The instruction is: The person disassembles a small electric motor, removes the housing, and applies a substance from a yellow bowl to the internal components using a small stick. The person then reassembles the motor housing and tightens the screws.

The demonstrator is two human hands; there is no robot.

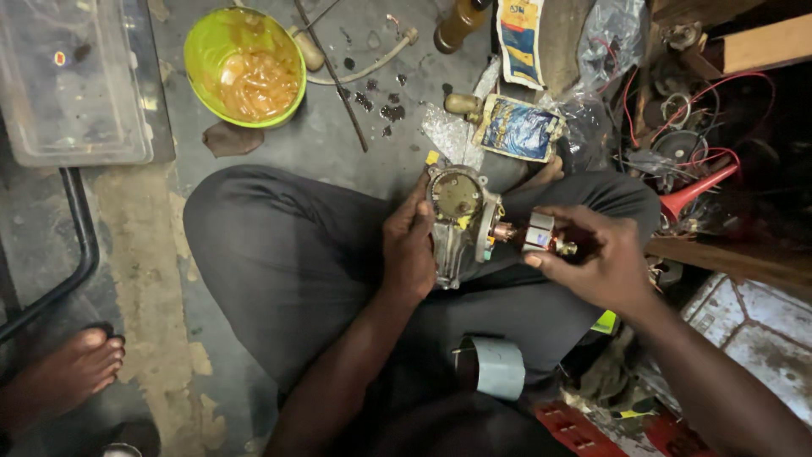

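Head view, looking down at a person seated cross-legged on a stained concrete floor. Landmark: the grey metal motor housing [457, 224], held above the lap.

- Left hand [408, 250]: closed around the housing's left side, thumb up near the round end plate.
- Right hand [596, 258]: fingers pinched on the armature [531, 233], just right of the housing. Its copper end sits at the housing's opening; whether the shaft is seated inside, cannot tell.
- Grey metal cylinder [495, 366]: below the housing, resting on the lap, apart from both hands.
- Green bowl [245, 66] with orange greasy contents: well up and left of the housing, on the floor.
- Blue packet [518, 127]: just above the housing.
- Tangle of red wires and parts [694, 144]: up and right of the housing.
- Another person's bare foot [72, 368]: far lower left.

Risks, as judged:
1. Armature held only by fingertips; a slip would drop it on concrete or into the clutter.
2. Tilt between armature and housing could scrape the windings or copper end.
3. The loose cylinder may roll off the lap if the legs shift.
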